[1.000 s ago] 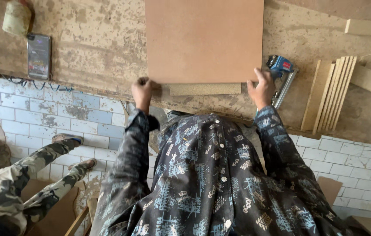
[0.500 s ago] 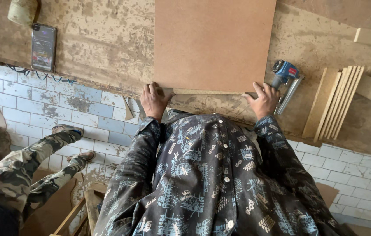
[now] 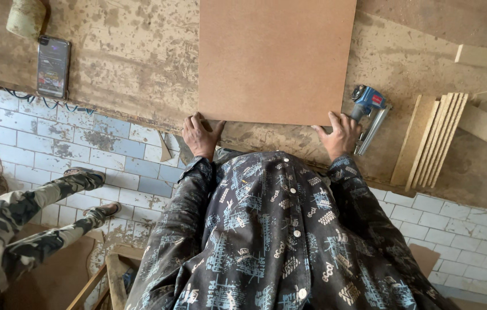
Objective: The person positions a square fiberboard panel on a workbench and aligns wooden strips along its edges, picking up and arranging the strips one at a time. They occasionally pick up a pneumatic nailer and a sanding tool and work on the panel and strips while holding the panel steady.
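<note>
A large flat brown fibreboard panel [image 3: 278, 57] lies on the worn workbench [image 3: 128, 63] in front of me. My left hand [image 3: 199, 136] grips the panel's near left corner, fingers on top. My right hand [image 3: 341, 135] holds the near right corner the same way. Both arms wear a dark patterned shirt. Just right of my right hand rests a blue pneumatic nail gun [image 3: 368, 115].
A stack of thin wooden slats [image 3: 433, 140] lies right of the nail gun, with loose offcuts beyond. A phone [image 3: 53, 66] and a tape roll [image 3: 25, 17] sit at the bench's far left. Another person's camouflage-trousered legs [image 3: 31, 206] stretch over the tiled floor at left.
The panel has slid toward me, now covering the narrow wooden strip that showed along its near edge. Both hands stay on the near corners.
</note>
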Demonstrator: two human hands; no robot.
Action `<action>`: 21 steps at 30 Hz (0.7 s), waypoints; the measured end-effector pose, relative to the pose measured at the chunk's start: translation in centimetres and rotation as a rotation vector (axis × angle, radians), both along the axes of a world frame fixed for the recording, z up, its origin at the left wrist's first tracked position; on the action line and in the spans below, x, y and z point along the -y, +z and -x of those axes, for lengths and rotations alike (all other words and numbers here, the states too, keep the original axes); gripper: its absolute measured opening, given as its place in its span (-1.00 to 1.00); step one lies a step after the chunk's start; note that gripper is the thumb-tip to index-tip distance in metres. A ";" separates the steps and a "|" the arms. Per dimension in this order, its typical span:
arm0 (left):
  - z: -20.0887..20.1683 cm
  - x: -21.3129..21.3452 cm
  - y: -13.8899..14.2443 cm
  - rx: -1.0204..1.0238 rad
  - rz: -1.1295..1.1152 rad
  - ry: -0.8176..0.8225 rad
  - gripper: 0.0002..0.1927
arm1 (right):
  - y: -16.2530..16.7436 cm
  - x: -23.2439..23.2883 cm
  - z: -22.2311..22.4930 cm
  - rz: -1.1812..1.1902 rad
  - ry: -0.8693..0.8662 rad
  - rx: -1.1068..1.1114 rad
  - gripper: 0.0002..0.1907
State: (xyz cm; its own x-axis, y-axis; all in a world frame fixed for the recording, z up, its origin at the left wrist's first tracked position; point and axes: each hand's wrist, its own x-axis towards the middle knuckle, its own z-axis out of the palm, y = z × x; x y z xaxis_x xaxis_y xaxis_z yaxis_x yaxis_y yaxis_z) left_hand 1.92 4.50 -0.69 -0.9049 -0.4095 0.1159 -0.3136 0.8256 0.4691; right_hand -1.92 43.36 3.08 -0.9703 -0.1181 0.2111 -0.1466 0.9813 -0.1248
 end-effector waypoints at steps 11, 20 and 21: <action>0.7 -0.2 0.8 0.238 0.265 -0.329 0.07 | 0.1 -2.8 2.7 0.131 -0.589 0.189 0.04; 1.5 -4.2 0.5 -0.027 0.068 -0.792 -0.39 | 0.8 -4.6 -1.5 0.518 -0.473 0.212 -0.28; 1.5 -4.1 0.4 -0.049 0.061 -0.786 -0.41 | 0.4 -4.0 -2.0 0.761 -0.332 0.280 -0.35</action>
